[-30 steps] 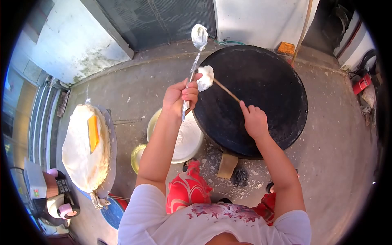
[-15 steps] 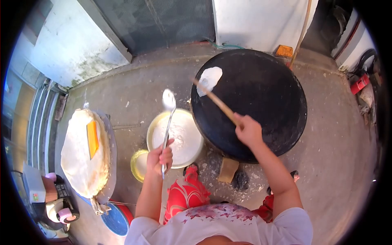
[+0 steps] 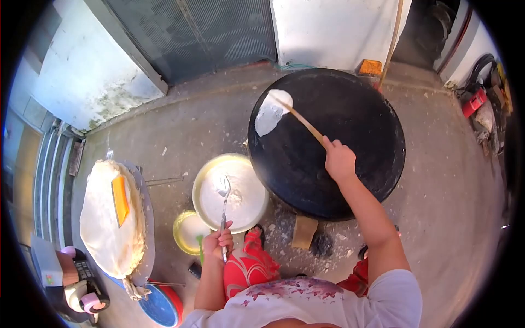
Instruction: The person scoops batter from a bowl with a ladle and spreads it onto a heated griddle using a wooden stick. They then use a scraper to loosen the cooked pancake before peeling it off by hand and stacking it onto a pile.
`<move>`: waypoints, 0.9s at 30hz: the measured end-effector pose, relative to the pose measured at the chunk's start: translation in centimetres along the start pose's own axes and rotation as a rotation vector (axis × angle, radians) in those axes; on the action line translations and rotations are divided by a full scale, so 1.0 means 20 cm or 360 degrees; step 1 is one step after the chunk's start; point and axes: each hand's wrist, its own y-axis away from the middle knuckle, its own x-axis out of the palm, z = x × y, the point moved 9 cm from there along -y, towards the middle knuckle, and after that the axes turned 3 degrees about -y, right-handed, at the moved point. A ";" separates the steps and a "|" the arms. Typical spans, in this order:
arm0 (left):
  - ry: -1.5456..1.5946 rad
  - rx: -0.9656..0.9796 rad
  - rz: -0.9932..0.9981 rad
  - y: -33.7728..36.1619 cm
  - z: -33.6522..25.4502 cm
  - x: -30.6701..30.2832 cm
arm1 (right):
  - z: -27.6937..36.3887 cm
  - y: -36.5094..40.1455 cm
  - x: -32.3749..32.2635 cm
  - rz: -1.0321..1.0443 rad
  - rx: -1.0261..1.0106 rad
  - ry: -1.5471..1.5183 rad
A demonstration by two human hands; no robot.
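Observation:
My left hand (image 3: 219,243) is closed round the handle of a long metal ladle (image 3: 224,210). The ladle's head is over the white batter (image 3: 240,174) in a cream-coloured basin (image 3: 264,208). My right hand (image 3: 340,159) grips a wooden spreader stick (image 3: 307,126), reaching over a large round black griddle (image 3: 350,120). The stick's far end lies over a white patch of batter (image 3: 267,121) near the griddle's upper left edge. A small yellow bowl (image 3: 178,239) with white contents stands beside the basin, close to my left hand.
At left, a tall stack of thin pancakes (image 3: 101,235) carries a yellow scraper (image 3: 120,199). A blue and red bucket (image 3: 158,306) stands below it. A cardboard piece (image 3: 304,232) and a dark plastic bag (image 3: 321,244) lie by the griddle's near edge.
The ladle has come down from above the basin's far rim to its batter, its white load no longer showing. The stick's end has moved onto the batter patch, which now looks larger.

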 end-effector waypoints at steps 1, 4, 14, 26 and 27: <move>-0.0007 -0.0014 0.0013 0.00 0.01 -0.01 | 0.02 0.02 0.00 0.0008 0.0008 -0.0003; -0.0033 -0.0029 0.0028 -0.04 0.00 -0.02 | 0.07 0.12 0.15 0.0544 0.0476 -0.1488; 0.0032 -0.0034 0.0042 -0.06 -0.02 -0.05 | 0.00 0.04 0.05 -0.0111 0.0220 -0.0607; -0.0015 -0.0033 -0.0036 -0.09 -0.05 -0.08 | 0.02 0.05 0.13 -0.0135 0.0228 -0.0852; -0.0046 -0.0020 -0.0033 -0.10 -0.05 -0.09 | 0.12 0.05 0.10 0.0114 0.0091 -0.0461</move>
